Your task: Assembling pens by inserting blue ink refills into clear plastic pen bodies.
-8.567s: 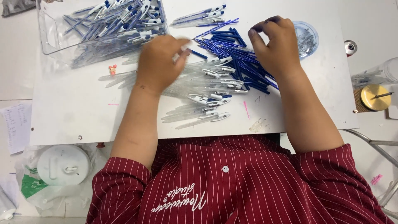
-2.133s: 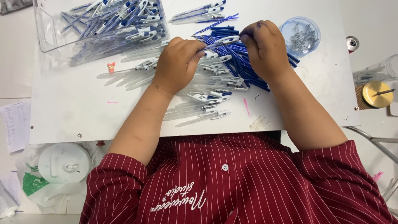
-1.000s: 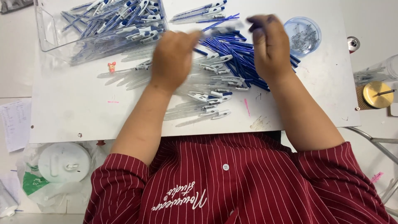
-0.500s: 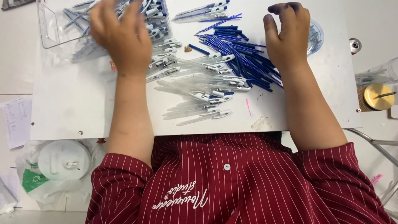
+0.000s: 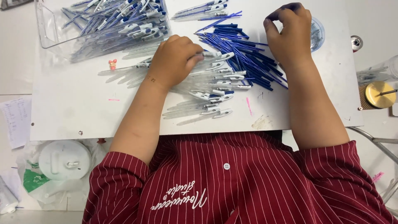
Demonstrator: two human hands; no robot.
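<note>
The left hand (image 5: 176, 58) is laid on the clear pen barrels (image 5: 199, 89), fingers curled. The right hand (image 5: 290, 35) is pinched above the blue refills (image 5: 244, 62); any grip cannot be told.

Two hands: left hand (image 5: 176, 58) and right hand (image 5: 290, 33), both over the pens. One white desk (image 5: 83, 112). One clear plastic bin (image 5: 54, 35), far left, holding a heap of finished pens (image 5: 120, 20) too dense to count. One loose pile of clear pen barrels (image 5: 207, 95) at centre, likewise too many and too overlapped to count. One pile of blue refills (image 5: 248, 62) to its right, uncountable. One small separate group of pens (image 5: 203, 9) at the far edge, number unclear. One small round clear dish (image 5: 317, 35), far right. One tiny pink figure (image 5: 112, 63). One round brass-coloured object (image 5: 379, 94), right. One white round lid (image 5: 64, 159), near left.
</note>
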